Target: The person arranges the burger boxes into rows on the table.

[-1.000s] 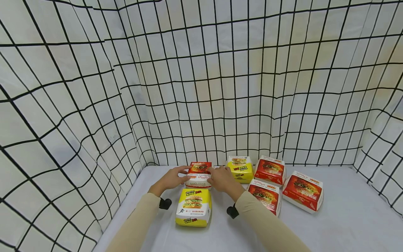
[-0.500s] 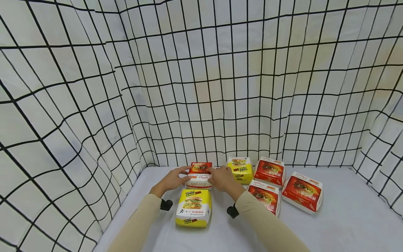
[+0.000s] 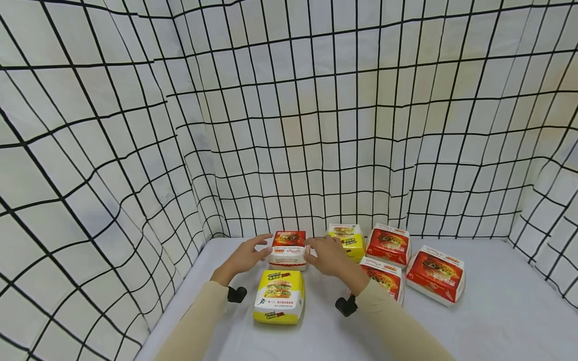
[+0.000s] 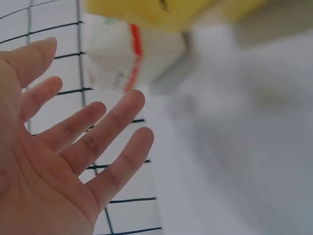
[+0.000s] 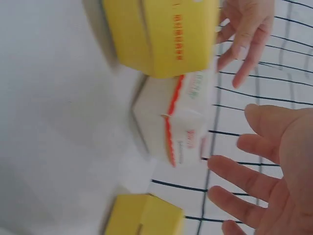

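Two hands flank a red-and-white burger box [image 3: 288,250] that sits upright near the back of a white table [image 3: 492,313]. The left hand [image 3: 244,256] reaches in from the box's left, its fingers loosely extended and fanned, thumb well apart; the left wrist view shows the palm unfurled, fingertips close to the box. The right hand [image 3: 334,258] mirrors it on the other side, fingers spread and gently bent, thumb held away from them. Neither hand is gripping, though whether any fingertip brushes the cardboard cannot be told.

Both forearms, in beige sleeves, angle inward from the lower edge, the left leaning right and the right leaning left. A small black device sits at each wrist. Between the arms, just in front of the red-and-white box, rests a larger-looking yellow-and-white burger box [image 3: 279,298]. Beyond the right hand stands a second yellow box [image 3: 347,243], with three red burger boxes [image 3: 435,276] grouped to its right, the nearest partly hidden by the right arm. Black netting stretches over the white wall [image 3: 302,120] behind.
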`<action>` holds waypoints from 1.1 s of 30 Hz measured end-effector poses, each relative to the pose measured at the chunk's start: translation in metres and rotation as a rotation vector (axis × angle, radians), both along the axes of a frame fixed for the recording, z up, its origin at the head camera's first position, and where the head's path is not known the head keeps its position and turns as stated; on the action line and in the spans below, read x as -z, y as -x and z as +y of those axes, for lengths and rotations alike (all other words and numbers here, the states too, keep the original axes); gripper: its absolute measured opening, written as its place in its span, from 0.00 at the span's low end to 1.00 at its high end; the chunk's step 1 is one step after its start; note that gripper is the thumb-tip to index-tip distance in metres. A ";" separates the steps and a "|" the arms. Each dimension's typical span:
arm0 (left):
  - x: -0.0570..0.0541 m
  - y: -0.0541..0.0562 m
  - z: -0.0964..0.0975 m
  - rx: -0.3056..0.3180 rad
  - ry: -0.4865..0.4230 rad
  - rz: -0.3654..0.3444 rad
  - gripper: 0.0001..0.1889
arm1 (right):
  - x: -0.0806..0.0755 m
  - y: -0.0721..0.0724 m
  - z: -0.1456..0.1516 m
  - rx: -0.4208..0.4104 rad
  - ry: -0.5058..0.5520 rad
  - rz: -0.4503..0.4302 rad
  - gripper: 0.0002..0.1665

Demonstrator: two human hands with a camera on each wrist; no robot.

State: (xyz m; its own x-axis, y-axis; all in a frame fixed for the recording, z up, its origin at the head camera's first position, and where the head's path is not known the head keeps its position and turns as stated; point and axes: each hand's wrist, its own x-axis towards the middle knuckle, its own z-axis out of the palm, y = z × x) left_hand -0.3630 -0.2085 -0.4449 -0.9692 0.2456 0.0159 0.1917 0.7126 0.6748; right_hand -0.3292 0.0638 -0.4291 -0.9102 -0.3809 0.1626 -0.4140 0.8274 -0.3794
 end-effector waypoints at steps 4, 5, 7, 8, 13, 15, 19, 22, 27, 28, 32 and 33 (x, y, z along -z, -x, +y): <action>-0.014 -0.011 0.004 -0.009 -0.007 0.081 0.27 | -0.011 -0.016 0.022 -0.001 0.051 0.003 0.22; -0.018 -0.016 0.006 -0.011 -0.013 0.102 0.27 | -0.013 -0.020 0.029 -0.001 0.065 0.004 0.21; -0.027 -0.027 0.011 -0.015 -0.022 0.149 0.24 | -0.018 -0.028 0.045 -0.003 0.106 -0.008 0.21; -0.031 -0.034 0.015 -0.016 -0.032 0.170 0.22 | -0.020 -0.032 0.054 -0.001 0.126 -0.018 0.21; -0.043 -0.068 0.040 0.002 -0.108 0.282 0.15 | -0.021 -0.052 0.100 0.010 0.224 -0.054 0.22; -0.044 -0.080 0.053 0.025 -0.161 0.295 0.13 | -0.018 -0.057 0.116 0.018 0.246 -0.054 0.23; -0.043 -0.103 0.084 0.127 -0.291 0.242 0.11 | -0.010 -0.061 0.139 0.035 0.267 -0.043 0.22; -0.039 -0.117 0.110 0.217 -0.355 0.181 0.12 | -0.003 -0.062 0.152 0.055 0.271 -0.032 0.21; -0.019 -0.126 0.148 0.299 -0.402 0.090 0.12 | 0.009 -0.065 0.167 0.091 0.283 -0.041 0.21; -0.015 -0.127 0.155 0.306 -0.410 0.078 0.12 | 0.011 -0.065 0.169 0.096 0.287 -0.045 0.21; -0.001 -0.126 0.175 0.300 -0.424 0.073 0.14 | 0.015 -0.064 0.172 0.116 0.291 -0.052 0.21; 0.003 -0.126 0.179 0.282 -0.419 0.070 0.15 | 0.016 -0.064 0.172 0.116 0.285 -0.051 0.22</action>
